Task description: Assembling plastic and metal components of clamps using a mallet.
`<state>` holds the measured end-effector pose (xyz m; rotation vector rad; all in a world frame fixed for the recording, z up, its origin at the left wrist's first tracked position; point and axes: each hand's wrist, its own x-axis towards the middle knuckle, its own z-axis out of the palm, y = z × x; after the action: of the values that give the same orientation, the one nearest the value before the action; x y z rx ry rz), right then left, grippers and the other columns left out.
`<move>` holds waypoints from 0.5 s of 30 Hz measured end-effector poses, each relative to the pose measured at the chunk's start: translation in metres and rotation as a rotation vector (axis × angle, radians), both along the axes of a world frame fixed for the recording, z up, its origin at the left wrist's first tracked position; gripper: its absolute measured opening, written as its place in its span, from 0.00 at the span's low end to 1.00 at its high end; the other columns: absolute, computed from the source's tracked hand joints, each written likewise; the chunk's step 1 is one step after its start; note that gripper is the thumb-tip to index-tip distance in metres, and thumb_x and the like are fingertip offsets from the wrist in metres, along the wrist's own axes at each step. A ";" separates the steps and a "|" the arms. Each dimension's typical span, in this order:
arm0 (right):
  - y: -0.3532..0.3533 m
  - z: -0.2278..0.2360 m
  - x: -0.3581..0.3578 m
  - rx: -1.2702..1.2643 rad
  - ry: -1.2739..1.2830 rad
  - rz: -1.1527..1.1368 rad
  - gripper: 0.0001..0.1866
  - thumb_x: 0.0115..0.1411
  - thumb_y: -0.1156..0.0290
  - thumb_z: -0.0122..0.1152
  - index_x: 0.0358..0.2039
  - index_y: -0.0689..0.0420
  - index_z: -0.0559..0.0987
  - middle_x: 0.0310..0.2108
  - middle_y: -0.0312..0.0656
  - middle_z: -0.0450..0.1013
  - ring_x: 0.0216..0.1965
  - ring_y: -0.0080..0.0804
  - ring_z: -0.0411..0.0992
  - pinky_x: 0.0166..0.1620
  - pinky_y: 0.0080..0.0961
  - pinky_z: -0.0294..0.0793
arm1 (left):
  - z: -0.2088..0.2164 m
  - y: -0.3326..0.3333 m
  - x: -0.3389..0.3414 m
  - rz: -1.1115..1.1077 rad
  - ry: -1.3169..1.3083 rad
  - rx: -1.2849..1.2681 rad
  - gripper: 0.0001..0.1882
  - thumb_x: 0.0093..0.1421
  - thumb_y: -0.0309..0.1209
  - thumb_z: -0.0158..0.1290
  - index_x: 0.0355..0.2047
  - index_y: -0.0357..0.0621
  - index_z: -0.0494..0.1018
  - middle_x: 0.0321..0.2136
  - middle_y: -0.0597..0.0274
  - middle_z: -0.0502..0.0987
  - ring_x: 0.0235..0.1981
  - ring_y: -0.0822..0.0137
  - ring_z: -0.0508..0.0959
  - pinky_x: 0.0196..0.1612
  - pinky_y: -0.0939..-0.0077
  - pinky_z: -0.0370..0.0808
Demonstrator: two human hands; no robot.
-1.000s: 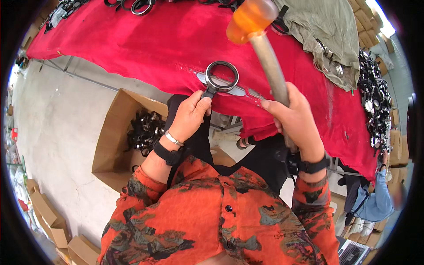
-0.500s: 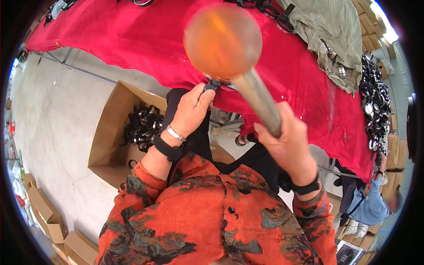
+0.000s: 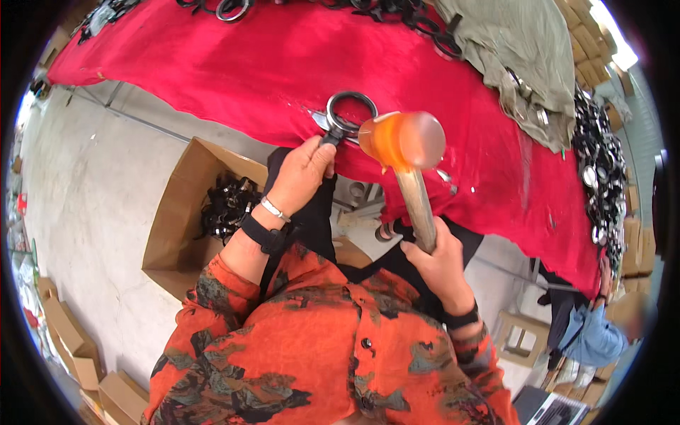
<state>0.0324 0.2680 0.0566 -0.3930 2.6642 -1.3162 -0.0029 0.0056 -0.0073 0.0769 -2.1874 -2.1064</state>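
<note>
My left hand (image 3: 301, 173) is closed on the short black handle of a ring (image 3: 331, 113) with a silver rim. The ring lies flat over the near edge of the red cloth (image 3: 255, 71), where a thin shiny piece (image 3: 319, 120) shows beside it. In my right hand (image 3: 440, 262) is the wooden handle of a mallet (image 3: 407, 142), with its bulky orange head raised just right of the ring. From this view the head appears close to the ring's right side, and I cannot tell whether they touch.
Left of my legs stands an open cardboard box (image 3: 170, 212) holding black and silver parts (image 3: 228, 205). A grey-green cloth (image 3: 524, 64) covers the table's far right, beside a heap of similar parts (image 3: 598, 156). A person in a blue sleeve (image 3: 595, 336) works at the right edge.
The mallet has come down and right, away from in front of the ring, which now shows fully. My right hand has lowered; my left still grips the handle.
</note>
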 end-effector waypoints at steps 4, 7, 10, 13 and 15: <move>-0.007 0.039 0.004 -0.063 -0.071 -0.122 0.14 0.49 0.73 0.66 0.33 0.62 0.72 0.22 0.41 0.72 0.25 0.22 0.69 0.31 0.22 0.69 | 0.004 -0.008 0.003 -0.037 -0.024 -0.028 0.16 0.68 0.40 0.42 0.29 0.43 0.68 0.22 0.69 0.71 0.25 0.77 0.71 0.29 0.82 0.68; -0.020 0.046 0.003 -0.389 -0.080 -0.184 0.15 0.50 0.73 0.66 0.35 0.61 0.71 0.23 0.36 0.72 0.26 0.18 0.69 0.30 0.19 0.69 | 0.007 -0.006 0.009 -0.010 -0.010 -0.009 0.16 0.69 0.41 0.41 0.29 0.43 0.68 0.22 0.69 0.71 0.25 0.77 0.70 0.29 0.83 0.67; -0.004 0.000 0.000 -0.003 -0.091 -0.052 0.14 0.50 0.73 0.65 0.35 0.61 0.71 0.25 0.36 0.72 0.27 0.23 0.72 0.32 0.20 0.71 | 0.002 -0.002 0.003 -0.053 0.013 -0.038 0.17 0.69 0.41 0.41 0.29 0.43 0.67 0.22 0.68 0.71 0.25 0.77 0.70 0.29 0.82 0.67; -0.008 0.023 -0.006 -0.249 -0.301 -0.078 0.13 0.51 0.74 0.64 0.34 0.60 0.70 0.22 0.35 0.70 0.19 0.20 0.66 0.23 0.18 0.66 | 0.005 -0.003 0.001 -0.046 0.019 -0.046 0.16 0.69 0.41 0.41 0.29 0.42 0.68 0.22 0.68 0.71 0.25 0.77 0.70 0.29 0.82 0.67; -0.016 0.041 -0.006 -0.383 -0.353 -0.114 0.14 0.52 0.76 0.64 0.35 0.59 0.68 0.20 0.33 0.68 0.14 0.14 0.60 0.16 0.16 0.57 | 0.001 -0.004 0.008 -0.026 0.017 -0.071 0.16 0.68 0.41 0.42 0.29 0.43 0.68 0.22 0.68 0.71 0.25 0.77 0.70 0.29 0.82 0.67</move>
<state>0.0265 0.2522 0.0977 -0.0384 2.1746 -1.7485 0.0050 0.0018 -0.0061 0.0242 -2.2629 -2.0320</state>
